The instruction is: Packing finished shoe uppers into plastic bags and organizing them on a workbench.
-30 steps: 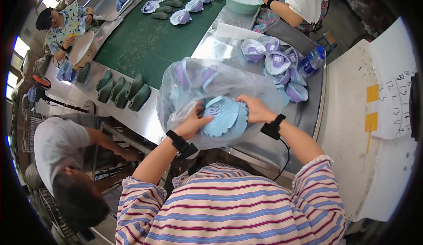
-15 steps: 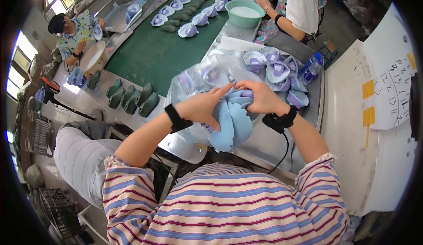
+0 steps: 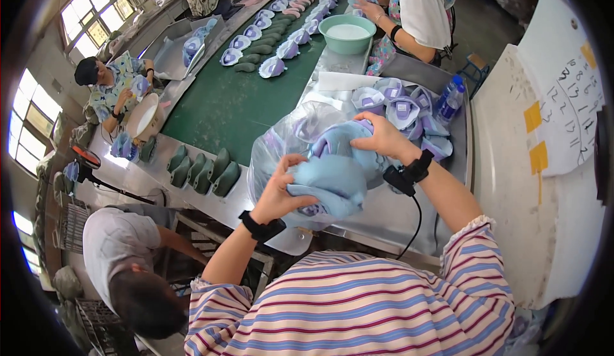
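Observation:
Between my hands is a light-blue shoe upper (image 3: 329, 180) with a purple lining, bulging toward me. My left hand (image 3: 276, 193) grips its lower left side, thumb and fingers spread around the blue material. At the top right, my right hand (image 3: 385, 140) pinches the upper's edge near the purple lining. A clear plastic bag (image 3: 268, 154) lies behind and under the upper, with more blue and purple pieces showing through it. Beyond my right hand, several purple and pale-blue uppers (image 3: 404, 111) are piled on the metal table (image 3: 390, 212).
Green shoe lasts (image 3: 225, 178) stand at the left table edge. Rows of uppers and lasts lie on the green belt (image 3: 214, 110). A green basin (image 3: 347, 35) and bottles (image 3: 451, 103) are farther off. Co-workers sit around; one person in grey (image 3: 121, 237) bends down at lower left.
My hands have moved apart, the left down and left, and the upper now shows a broad rounded side. The person in grey has bent further into view.

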